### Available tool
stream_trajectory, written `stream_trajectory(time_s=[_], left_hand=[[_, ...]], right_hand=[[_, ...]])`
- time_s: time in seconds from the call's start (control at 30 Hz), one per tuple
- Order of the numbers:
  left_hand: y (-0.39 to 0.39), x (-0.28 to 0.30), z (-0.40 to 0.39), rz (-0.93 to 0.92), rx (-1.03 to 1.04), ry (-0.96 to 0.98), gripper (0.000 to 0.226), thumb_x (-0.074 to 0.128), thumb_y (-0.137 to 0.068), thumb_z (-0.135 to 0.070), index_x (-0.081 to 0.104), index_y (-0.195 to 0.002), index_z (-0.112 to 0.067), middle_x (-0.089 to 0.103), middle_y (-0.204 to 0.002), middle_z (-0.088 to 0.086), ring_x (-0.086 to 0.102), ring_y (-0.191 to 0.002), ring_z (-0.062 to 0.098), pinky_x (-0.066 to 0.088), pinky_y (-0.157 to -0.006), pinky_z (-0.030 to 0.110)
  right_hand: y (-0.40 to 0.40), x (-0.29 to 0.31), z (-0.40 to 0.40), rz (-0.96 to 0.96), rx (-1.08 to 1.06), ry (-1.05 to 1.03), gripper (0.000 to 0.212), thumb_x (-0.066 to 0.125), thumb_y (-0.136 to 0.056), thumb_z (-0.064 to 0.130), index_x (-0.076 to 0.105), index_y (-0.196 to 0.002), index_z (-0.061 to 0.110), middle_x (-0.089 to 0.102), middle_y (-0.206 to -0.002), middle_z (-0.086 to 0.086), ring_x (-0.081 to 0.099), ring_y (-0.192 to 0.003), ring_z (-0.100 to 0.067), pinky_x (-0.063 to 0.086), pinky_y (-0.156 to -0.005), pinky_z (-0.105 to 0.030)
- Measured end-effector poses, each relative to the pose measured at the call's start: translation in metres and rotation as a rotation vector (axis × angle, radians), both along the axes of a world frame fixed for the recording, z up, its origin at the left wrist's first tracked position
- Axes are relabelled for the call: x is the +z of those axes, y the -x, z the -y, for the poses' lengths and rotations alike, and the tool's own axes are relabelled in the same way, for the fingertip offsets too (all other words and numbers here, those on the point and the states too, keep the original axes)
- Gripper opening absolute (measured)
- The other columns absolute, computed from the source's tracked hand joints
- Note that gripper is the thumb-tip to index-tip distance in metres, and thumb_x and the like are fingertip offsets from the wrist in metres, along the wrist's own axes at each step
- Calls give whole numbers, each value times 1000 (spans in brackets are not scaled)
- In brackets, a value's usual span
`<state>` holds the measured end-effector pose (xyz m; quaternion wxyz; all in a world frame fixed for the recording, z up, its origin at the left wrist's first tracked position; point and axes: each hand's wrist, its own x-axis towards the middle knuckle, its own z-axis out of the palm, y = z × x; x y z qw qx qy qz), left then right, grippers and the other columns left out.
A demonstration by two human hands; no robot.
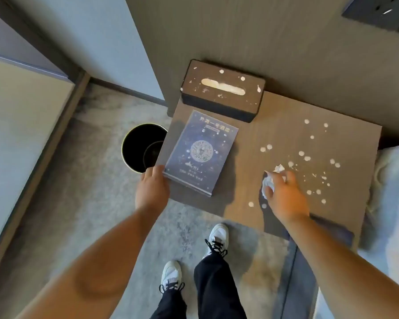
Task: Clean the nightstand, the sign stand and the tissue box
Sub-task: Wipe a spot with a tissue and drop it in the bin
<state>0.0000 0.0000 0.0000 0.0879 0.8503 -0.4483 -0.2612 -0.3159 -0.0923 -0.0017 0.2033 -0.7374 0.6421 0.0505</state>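
Presently: left hand (152,188) gripping dark-blue printed sign stand (200,151), right hand (283,194) clenching crumpled white tissue (268,184) — risk: smearing white spots (304,155) across brown wooden nightstand (251,143), toppling stand.

**Nightstand, Sign Stand and Tissue Box: Condition**

The brown nightstand (283,125) carried scattered white spots across its right half. The dark-blue sign stand (199,153) stood tilted at its left edge. The black tissue box (221,97), speckled white, sat behind it against the wall.
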Motion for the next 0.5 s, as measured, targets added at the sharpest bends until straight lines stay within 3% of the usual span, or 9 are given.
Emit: stream_trajectory(time_s=[0.13,0.33,0.5], left_hand=[[-2,-18,4,20,94,67,30,39,-98,-16,55,-123,-15,57,-127,7,49,-118,30,45,-97,45],[-9,-37,-13,100,21,152,19,54,-95,-17,66,-108,-10,60,-121,9,52,-108,33,48,-92,46],[-8,-48,-26,21,101,143,35,37,-93,-30,60,-112,-11,55,-124,13,54,-107,37,49,-92,48]], right_hand=[[8,-14,17,-8,58,-14,34,67,-84,14,66,-118,16,50,-126,-18,63,-87,-41,52,-72,-40],[22,-23,17,105,48,25,31,71,-79,0,66,-109,5,55,-120,-20,64,-88,-45,53,-71,-44],[18,-21,22,94,112,76,15,72,-73,-11,69,-84,-3,61,-101,-21,64,-73,-40,49,-64,-38]])
